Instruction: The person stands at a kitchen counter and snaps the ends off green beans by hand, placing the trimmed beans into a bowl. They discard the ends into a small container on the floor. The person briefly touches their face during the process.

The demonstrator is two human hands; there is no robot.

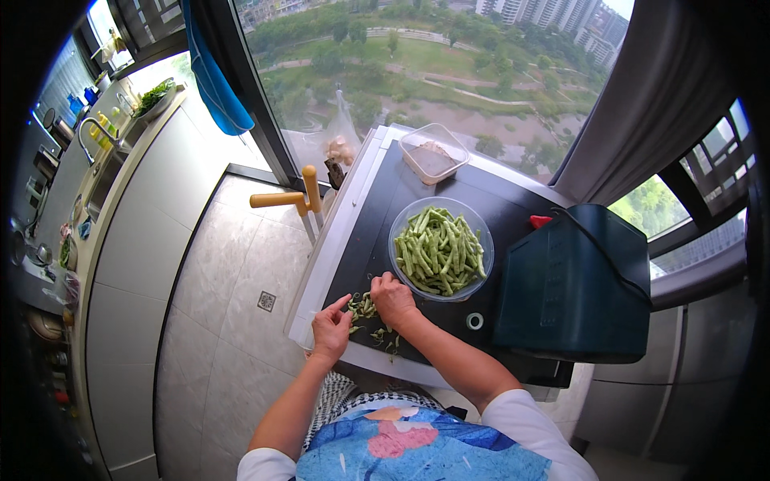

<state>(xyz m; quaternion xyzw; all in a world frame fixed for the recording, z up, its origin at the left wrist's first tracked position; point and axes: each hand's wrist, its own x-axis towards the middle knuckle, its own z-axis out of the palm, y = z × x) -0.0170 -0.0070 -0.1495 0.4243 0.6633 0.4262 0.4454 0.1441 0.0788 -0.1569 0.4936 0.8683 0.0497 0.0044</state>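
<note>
A clear plastic bowl (397, 264) full of cut green bean pieces (439, 249) stands on the black tabletop (361, 246). Just below its left side, a small heap of bean ends and strings (363, 306) lies near the table's front edge, with more scraps scattered beside it. At the heap's left is my left hand (332, 327), thumb and index finger apart, with nothing visible between them. My right hand (392, 299) is at the heap's right, close to the bowl, its fingers curled downward; the fingertips and anything between them are hidden.
A clear rectangular container (434, 171) stands behind the bowl. At the right are a dark green appliance (571, 288) with a cord, a red object (539, 222) and a roll of tape (474, 321). Yellow-handled poles (277, 199) stand left of the table, a sink counter (141, 153) farther left.
</note>
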